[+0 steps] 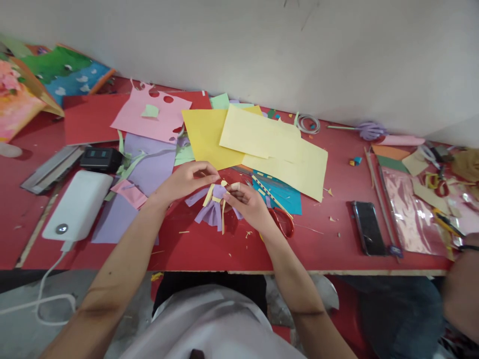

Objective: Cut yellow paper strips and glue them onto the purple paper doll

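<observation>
The purple paper piece [211,212] sits just below the middle of the frame, held a little above the red table [209,249] between both hands. It fans downward in pleated flaps, with thin yellow strips [209,195] crossing its top; its long axis runs roughly top to bottom in the picture, narrow end up.

The left hand [183,182] comes in from the left and pinches the top of the piece, thumb and fingertips closed on a yellow strip. The right hand [247,202] meets it from the right, fingers closed on the piece's upper right edge. Both grips lie at the narrow top, so the fan hangs free below them, toward the lower edge of the frame.

Just right of the right hand lie red scissors [282,222], partly under the wrist. Above the hands spread yellow sheets [269,144]; purple paper [149,169] lies to the left, a white power bank [77,204] further left, and a phone [368,228] well to the right.
</observation>
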Action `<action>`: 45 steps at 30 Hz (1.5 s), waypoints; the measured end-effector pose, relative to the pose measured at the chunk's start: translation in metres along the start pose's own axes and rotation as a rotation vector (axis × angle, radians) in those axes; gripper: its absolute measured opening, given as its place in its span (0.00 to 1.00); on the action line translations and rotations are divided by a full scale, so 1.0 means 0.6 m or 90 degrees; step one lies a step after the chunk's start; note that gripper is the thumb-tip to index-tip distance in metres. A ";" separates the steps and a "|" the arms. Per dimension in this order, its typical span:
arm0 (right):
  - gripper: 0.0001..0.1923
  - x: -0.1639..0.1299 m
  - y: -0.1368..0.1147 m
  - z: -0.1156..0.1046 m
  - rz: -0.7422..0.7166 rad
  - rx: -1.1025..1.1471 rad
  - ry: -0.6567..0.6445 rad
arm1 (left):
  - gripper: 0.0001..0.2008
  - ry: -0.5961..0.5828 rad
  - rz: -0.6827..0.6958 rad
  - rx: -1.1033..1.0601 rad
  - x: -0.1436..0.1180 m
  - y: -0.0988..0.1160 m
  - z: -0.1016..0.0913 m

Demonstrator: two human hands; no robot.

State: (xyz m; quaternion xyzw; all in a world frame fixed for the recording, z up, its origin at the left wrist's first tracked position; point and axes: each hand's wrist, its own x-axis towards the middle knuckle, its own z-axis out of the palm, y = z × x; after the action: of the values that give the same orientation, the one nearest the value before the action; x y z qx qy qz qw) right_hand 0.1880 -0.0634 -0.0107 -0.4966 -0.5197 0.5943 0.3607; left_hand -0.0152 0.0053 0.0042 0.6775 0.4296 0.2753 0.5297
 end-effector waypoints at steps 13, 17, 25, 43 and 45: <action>0.15 -0.001 -0.005 0.001 -0.012 -0.028 -0.047 | 0.14 -0.071 0.069 -0.170 -0.012 0.008 -0.001; 0.16 0.000 -0.002 0.001 -0.002 -0.025 -0.043 | 0.12 -0.074 0.079 -0.148 -0.013 0.008 0.006; 0.13 -0.004 -0.001 0.000 0.008 -0.030 -0.077 | 0.11 0.030 0.054 -0.138 -0.004 -0.001 -0.003; 0.13 -0.016 0.012 0.040 -0.260 -0.584 0.026 | 0.15 0.196 0.062 -0.198 0.018 -0.046 -0.022; 0.13 -0.017 0.007 0.032 -0.317 -0.656 0.066 | 0.14 0.206 0.070 -0.199 0.018 -0.047 -0.024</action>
State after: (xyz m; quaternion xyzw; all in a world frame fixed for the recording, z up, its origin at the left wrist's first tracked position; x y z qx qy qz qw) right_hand 0.1725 -0.0790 -0.0131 -0.4996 -0.8252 0.1363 0.2257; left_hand -0.0301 0.0238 -0.0194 0.5567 0.4236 0.4721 0.5364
